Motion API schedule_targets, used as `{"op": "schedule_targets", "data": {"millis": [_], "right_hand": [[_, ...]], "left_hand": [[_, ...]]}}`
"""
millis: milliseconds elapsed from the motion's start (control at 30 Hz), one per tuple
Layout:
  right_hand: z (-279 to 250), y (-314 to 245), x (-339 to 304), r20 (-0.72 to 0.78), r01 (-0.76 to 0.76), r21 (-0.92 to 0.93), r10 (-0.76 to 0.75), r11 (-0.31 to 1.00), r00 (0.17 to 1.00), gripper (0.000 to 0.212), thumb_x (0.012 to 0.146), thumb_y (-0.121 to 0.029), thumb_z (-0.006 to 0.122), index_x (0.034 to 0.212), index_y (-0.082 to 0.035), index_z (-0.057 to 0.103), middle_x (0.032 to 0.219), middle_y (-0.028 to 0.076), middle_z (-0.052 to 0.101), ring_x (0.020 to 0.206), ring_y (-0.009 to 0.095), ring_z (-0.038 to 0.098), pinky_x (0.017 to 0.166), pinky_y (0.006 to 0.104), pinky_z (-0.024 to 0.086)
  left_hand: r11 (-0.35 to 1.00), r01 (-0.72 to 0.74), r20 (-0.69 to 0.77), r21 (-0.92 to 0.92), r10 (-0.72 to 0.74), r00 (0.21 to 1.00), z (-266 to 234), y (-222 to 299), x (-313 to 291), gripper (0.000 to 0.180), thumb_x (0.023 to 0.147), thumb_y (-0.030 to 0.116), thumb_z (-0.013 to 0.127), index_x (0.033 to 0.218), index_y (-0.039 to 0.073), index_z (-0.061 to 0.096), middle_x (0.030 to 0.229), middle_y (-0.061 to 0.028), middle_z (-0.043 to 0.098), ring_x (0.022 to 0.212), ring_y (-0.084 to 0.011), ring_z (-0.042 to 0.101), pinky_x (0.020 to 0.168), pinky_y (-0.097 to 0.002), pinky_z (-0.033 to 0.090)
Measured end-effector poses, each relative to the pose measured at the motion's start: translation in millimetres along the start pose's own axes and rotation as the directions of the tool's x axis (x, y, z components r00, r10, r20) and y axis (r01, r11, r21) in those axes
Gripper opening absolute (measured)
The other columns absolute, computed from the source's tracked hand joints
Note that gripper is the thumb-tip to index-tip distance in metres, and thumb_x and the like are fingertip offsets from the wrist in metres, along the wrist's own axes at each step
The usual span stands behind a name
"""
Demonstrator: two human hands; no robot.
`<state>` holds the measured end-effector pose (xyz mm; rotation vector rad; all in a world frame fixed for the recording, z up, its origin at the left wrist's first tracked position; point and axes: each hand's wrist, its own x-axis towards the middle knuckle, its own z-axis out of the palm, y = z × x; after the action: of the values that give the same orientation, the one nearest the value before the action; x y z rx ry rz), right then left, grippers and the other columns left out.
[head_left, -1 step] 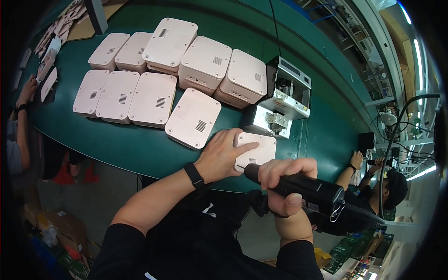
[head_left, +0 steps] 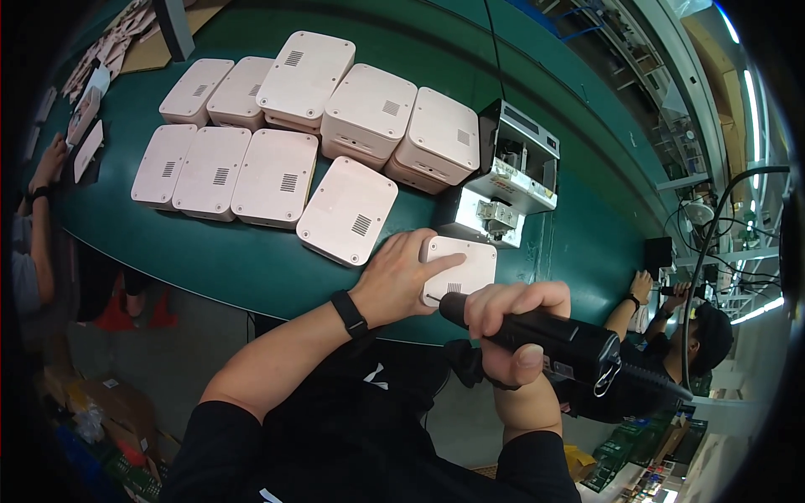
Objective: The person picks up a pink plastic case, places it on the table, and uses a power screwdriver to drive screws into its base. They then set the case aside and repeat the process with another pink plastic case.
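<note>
My left hand grips a white square plastic case at the table's front edge, index finger stretched across its top. Slotted vents and corner screw holes show on that face. My right hand is wrapped round a black electric screwdriver, which lies tilted with its cable trailing to the right. Its thin bit reaches the case's near left corner; whether it sits in the screw hole is too small to tell. Just left of my left hand rests another white case of the same kind.
Several more white cases stand in two rows on the green table, some stacked. A black and silver screw feeder stands behind the held case. Co-workers' hands show at far left and right.
</note>
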<state>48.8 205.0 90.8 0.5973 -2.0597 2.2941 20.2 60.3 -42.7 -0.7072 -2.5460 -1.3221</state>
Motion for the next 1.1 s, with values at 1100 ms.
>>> {"op": "schedule_targets", "data": {"millis": [1100], "right_hand": [[-156, -47, -191, -0.725, 0.257, -0.145, -0.28, 0.955, 0.63, 0.05, 0.089, -0.048, 0.065, 0.103, -0.007, 0.041, 0.066, 0.006, 0.052, 0.049, 0.018, 0.053, 0.051, 0.0327, 0.047]], "left_hand": [[0.78, 0.197, 0.424, -0.593, 0.095, 0.901, 62, 116, 84, 0.07, 0.092, 0.052, 0.063, 0.142, 0.006, 0.046, 0.124, -0.0177, 0.063, 0.103, -0.0284, 0.067, 0.088, -0.037, 0.056]]}}
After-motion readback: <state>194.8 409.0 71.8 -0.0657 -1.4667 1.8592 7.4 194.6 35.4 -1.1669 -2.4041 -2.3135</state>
